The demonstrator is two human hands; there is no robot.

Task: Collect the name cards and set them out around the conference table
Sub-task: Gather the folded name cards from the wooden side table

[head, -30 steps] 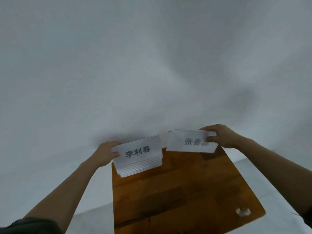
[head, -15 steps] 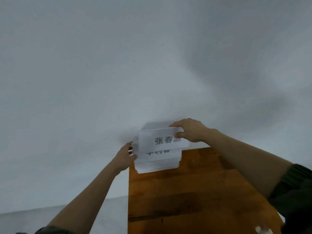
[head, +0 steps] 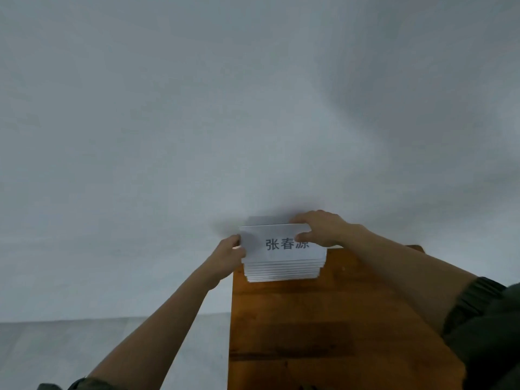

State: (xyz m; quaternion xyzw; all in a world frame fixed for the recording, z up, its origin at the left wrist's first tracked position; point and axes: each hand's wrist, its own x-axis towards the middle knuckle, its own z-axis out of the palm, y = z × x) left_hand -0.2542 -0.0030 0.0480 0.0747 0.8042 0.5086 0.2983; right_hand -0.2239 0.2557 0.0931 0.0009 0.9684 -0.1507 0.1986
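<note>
Both hands hold a stack of name cards (head: 282, 267) above the far end of a wooden table (head: 323, 327). Left hand (head: 228, 256) grips the stack's left edge. Right hand (head: 320, 229) pinches the top card (head: 281, 244), thumb on its printed face.

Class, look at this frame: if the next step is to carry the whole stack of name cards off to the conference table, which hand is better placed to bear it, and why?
Probably the left hand: it grips the stack of name cards at its side edge. The right hand only pinches the top card.
</note>
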